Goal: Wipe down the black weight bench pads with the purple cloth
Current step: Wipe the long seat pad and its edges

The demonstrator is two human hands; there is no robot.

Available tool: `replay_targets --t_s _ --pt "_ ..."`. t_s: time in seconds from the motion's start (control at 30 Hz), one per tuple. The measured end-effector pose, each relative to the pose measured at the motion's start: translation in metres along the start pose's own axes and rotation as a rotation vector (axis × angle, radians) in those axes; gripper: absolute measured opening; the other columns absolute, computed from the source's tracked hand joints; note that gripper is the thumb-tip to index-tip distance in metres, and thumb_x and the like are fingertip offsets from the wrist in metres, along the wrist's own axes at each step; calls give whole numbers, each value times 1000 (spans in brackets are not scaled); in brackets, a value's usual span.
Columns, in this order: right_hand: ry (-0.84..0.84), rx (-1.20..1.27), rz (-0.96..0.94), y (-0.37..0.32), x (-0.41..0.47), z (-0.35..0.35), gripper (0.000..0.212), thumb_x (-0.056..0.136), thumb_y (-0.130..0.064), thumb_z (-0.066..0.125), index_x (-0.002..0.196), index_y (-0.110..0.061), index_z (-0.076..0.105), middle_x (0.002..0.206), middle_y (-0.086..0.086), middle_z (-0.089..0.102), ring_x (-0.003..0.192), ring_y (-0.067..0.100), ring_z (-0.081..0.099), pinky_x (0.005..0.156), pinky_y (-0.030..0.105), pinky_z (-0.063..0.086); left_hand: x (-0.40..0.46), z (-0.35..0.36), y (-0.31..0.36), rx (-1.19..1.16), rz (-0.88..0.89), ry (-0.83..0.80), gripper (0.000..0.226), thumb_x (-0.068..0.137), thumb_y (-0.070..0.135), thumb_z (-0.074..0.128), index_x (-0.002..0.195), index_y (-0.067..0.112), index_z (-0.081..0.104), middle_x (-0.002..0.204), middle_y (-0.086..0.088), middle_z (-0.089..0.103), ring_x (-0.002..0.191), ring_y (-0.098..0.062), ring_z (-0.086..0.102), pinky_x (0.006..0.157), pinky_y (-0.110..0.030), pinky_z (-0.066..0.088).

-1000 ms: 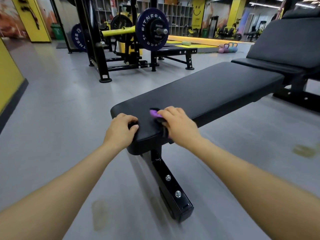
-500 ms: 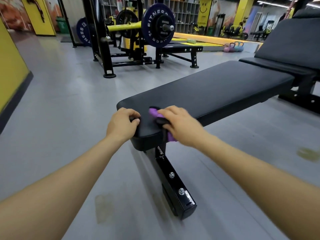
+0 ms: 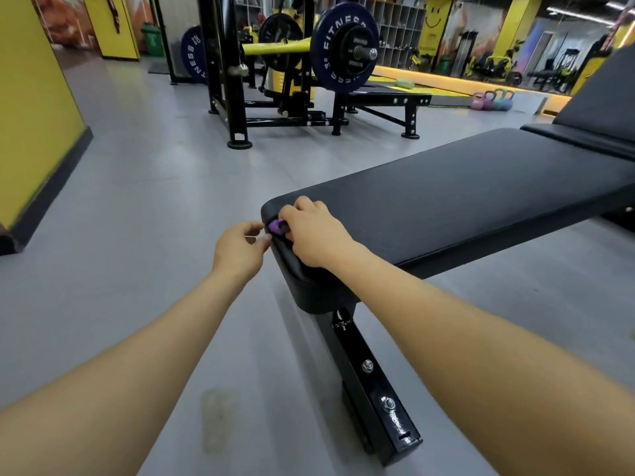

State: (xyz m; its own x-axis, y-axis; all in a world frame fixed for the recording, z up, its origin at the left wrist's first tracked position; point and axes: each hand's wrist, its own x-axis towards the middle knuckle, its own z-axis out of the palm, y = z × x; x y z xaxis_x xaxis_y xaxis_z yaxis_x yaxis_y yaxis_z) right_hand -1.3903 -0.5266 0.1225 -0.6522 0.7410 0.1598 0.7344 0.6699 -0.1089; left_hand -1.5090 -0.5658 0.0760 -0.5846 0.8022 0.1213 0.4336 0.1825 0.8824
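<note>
Head view: grey gym floor (image 3: 144, 207), black bench pad (image 3: 464, 201).

The navy weight plate (image 3: 343, 46) at 12 o'clock read "FITNES…"; the rear plate (image 3: 192, 53) at 11 o'clock read "…NESS".

One head-worn wide-angle view, looking forward and down along both forearms, close over the near end of the bench (image 3: 464, 201); the gym floor (image 3: 144, 201) and rack (image 3: 233, 80) stretch beyond.

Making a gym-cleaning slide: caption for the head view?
Right hand holds purple cloth on the black bench pad corner; left hand beside it.
</note>
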Motion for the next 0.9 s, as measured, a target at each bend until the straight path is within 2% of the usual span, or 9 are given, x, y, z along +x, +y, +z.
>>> replay_targets --t_s 0.1,0.2,0.3,0.37,0.43,0.57,0.63,0.8,0.9 --pt "-24 10 9 -5 14 -3 35 96 -17 42 130 -11 42 131 11 38 121 31 34 89 40 41 -2 0 2 -76 -23 -5 30 90 19 59 120 14 59 114 -5 63 106 -21 60 90 -31 45" --pt "-34 53 -80 5 -32 -10 38 96 -21 41 134 -17 42 130 6 40 117 28 36 92 35 39 0 3 4 -104 6 -7 27 89 14 58 116 15 61 113 -5 65 103 -19 60 90 -30 46" --pt "8 -7 -120 7 -73 -8 36 96 -22 43 132 -18 41 128 0 38 114 22 36 80 30 42 4 5 1 -134 13 0 30 88 13 60 119 14 59 116 -4 62 101 -15 59 92 -29 46" --pt "35 -63 -76 -3 -63 -3 34 95 -18 44 128 -15 40 127 3 36 113 23 35 70 28 35 6 6 0 -162 12 -4 29 88 12 60 117 14 61 116 -4 63 98 -13 59 91 -28 46" --pt "29 -74 -34 -16 -36 1 32 94 -16 46 125 -11 41 126 6 35 113 25 35 68 28 32 9 5 -1 -178 -7 -8 26 90 9 55 114 14 62 113 -6 64 98 -17 60 86 -25 45" --pt "-29 -14 0 -31 14 10 34 93 -14 47 126 -9 43 128 11 35 117 29 34 82 40 47 11 -6 -8 -221 -83 -1 31 94 3 41 109 14 65 107 -4 66 97 -20 58 76 -24 41" --pt "-36 3 -30 -25 12 5 35 92 -15 50 127 -10 44 127 10 37 115 30 36 85 40 44 12 -8 -11 -245 -97 9 26 94 5 45 107 16 64 104 -2 64 96 -16 56 72 -22 40" --pt "-56 43 -127 9 -48 -7 32 95 -20 46 127 -15 47 127 4 40 112 26 39 91 42 43 20 -2 -12 -273 -99 -18 25 95 14 50 117 14 61 111 -2 61 97 -14 54 81 -23 39" --pt "-68 23 -80 4 -13 -5 31 95 -18 47 126 -13 47 127 5 39 112 27 39 90 40 43 24 1 -11 -294 -118 -20 25 96 15 47 116 15 62 114 -4 63 96 -19 55 80 -24 39"
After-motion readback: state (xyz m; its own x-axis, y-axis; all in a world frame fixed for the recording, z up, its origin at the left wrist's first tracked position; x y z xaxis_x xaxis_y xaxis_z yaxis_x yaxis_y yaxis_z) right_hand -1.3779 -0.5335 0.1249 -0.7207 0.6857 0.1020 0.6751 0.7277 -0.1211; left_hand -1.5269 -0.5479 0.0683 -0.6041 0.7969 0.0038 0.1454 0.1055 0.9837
